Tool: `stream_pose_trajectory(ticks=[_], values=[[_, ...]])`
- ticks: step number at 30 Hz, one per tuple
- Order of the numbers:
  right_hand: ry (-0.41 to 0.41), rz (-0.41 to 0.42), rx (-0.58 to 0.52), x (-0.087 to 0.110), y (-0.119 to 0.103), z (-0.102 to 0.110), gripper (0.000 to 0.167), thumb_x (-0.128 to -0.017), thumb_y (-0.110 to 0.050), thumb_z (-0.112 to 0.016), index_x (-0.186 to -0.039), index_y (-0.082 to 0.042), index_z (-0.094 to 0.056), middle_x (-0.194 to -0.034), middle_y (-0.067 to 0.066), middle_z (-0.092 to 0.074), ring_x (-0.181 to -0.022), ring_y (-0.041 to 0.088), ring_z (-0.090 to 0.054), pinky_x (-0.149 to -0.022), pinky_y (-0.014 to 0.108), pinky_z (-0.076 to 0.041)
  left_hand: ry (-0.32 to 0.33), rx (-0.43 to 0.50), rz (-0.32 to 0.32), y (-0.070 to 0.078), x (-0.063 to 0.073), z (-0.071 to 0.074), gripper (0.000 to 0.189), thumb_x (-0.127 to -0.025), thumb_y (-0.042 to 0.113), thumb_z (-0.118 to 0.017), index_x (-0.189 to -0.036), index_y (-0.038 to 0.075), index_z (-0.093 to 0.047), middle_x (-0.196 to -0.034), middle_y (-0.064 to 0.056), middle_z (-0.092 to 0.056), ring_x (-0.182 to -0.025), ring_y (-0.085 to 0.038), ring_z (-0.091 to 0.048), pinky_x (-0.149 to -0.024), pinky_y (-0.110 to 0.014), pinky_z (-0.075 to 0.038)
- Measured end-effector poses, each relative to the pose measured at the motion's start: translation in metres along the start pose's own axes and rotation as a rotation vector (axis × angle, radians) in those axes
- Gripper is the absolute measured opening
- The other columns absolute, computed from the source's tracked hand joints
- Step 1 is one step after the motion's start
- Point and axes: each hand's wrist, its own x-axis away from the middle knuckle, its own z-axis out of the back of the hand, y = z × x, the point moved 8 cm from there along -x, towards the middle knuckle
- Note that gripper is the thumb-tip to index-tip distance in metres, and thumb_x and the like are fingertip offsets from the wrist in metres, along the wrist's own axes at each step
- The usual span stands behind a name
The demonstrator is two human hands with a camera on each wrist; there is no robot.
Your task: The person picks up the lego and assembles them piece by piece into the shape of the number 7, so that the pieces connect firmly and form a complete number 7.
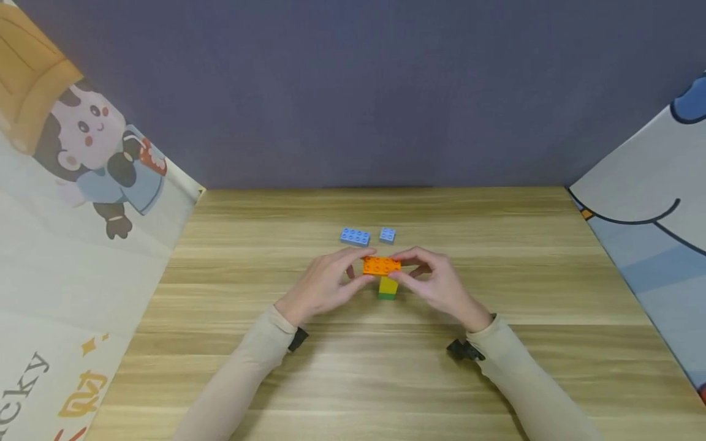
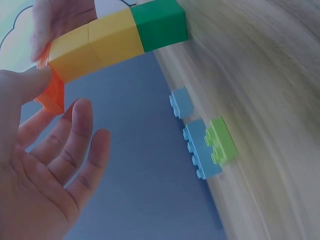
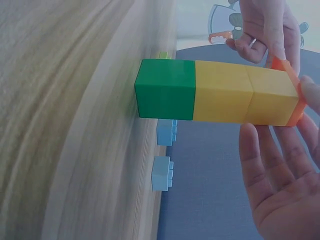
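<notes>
Orange brick (image 1: 377, 266) sits atop 2 stacked yellow blocks (image 3: 223, 92), overhanging to the left; 1 green block (image 3: 167, 90) supports them on the table (image 1: 386, 373). Left hand (image 1: 331, 278) pinches its left end, right hand (image 1: 438, 282) its right; remaining fingers are loosely extended. Farther off lie a long blue brick (image 1: 355, 237), left, and a small blue brick (image 1: 387, 235), right. A lime brick (image 2: 221, 141) lies just beside the long one.

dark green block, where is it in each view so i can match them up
Head: dark green block, below centre, slightly right.
Left wrist: dark green block at top middle.
Right wrist: dark green block just above centre.
Shared landmark, in all three: the orange brick.
</notes>
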Motion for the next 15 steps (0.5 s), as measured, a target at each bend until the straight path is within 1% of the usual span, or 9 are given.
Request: stream_pose_trajectory(ticks=[7,12,15], values=[[0.007,0.005,-0.017,0.0,-0.001,0.0,0.027,-0.091,-0.002,-0.083,-0.117,-0.005,-0.076,-0.118,0.014,-0.079,-0.095,0.013,-0.074,-0.074,0.028,-0.064,0.004,-0.027,0.021,-0.01,0.003,0.0,0.047,-0.1,0.022,-0.077,-0.144,0.01,-0.065,-0.137,-0.006,-0.073,-0.078,-0.008,-0.063,-0.063,-0.018,-0.053],[0.017,0.003,-0.024,0.001,-0.001,0.0,0.027,-0.091,-0.001,-0.083,-0.116,-0.004,-0.076,-0.118,0.014,-0.079,-0.094,0.011,-0.073,-0.074,0.028,-0.064,-0.011,-0.021,0.071,-0.019,0.006,-0.001,0.045,-0.101,0.022,-0.076,-0.145,0.013,-0.065,-0.137,-0.007,-0.074,-0.08,-0.008,-0.065,-0.065,-0.018,-0.054],[0.018,-0.009,-0.027,0.001,-0.001,0.0,0.027,-0.091,-0.001,-0.083,-0.116,-0.005,-0.076,-0.118,0.014,-0.079,-0.094,0.01,-0.073,-0.074,0.029,-0.064,-0.013,-0.012,0.106,-0.026,0.007,-0.001,0.043,-0.101,0.022,-0.075,-0.143,0.012,-0.067,-0.135,-0.008,-0.075,-0.082,-0.009,-0.066,-0.066,-0.02,-0.054]])
